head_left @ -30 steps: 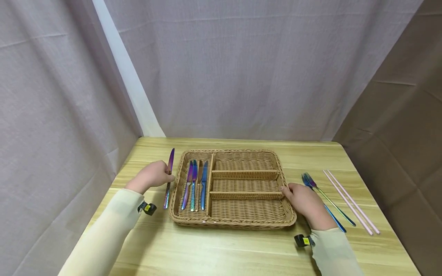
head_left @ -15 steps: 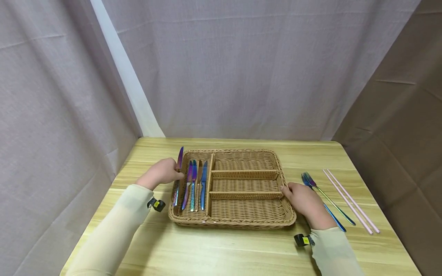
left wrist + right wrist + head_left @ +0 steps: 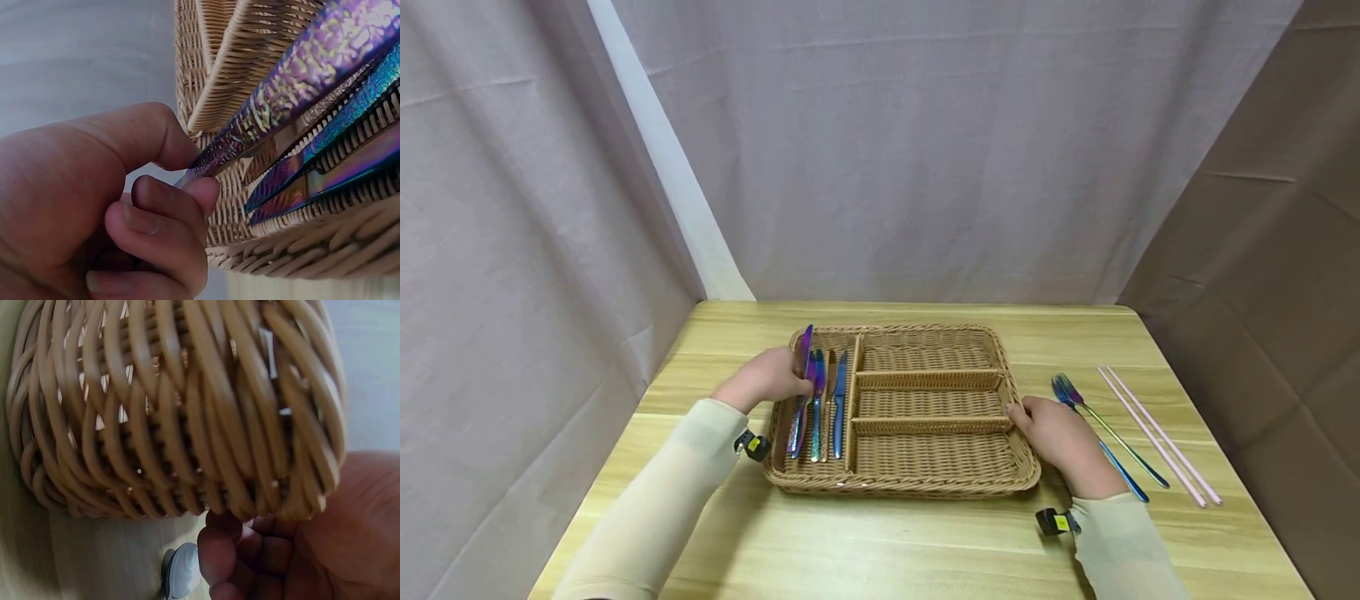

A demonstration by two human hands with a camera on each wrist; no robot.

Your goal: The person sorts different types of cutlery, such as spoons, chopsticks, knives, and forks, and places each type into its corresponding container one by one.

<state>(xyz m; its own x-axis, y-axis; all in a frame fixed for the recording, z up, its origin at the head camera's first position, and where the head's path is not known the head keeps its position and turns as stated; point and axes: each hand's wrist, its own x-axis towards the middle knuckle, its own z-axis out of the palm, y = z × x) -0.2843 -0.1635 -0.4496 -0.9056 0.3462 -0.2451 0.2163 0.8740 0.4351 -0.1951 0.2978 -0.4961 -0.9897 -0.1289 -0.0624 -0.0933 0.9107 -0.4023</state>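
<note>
Thumb and forefinger of my left hand (image 3: 771,375) pinch an iridescent purple metal table knife with a textured handle (image 3: 806,343) around mid-length; the gap is narrow, just the knife's thickness. Held there probably for balance, blade away from me, handle toward me. It's at the left compartment of a rectangular tan wicker basket (image 3: 925,482); can't tell whether it touches the bottom. Just right of it, four slim purple, teal, copper and blue metal knives (image 3: 839,421) lie side by side, the purple one partly hidden, likely kept parallel so they share the long slot. Tight edges: left rim under my hand, far rim near the blade tip, woven lengthwise divider (image 3: 851,408) past the blue knife. Easiest room looks to be upward, or left over the pale wood-grain table (image 3: 880,550). My right hand (image 3: 1056,433) grips the basket's right end, thumb at the rim, other fingers curled against the outer wall, presumably steadying it. Less room that side: two long-handled iridescent metal forks (image 3: 1123,471) lie just beside that hand and wrist, heads away from me; two pale pink straight chopsticks (image 3: 1163,435) lie farther right, near the table's right edge.
</note>
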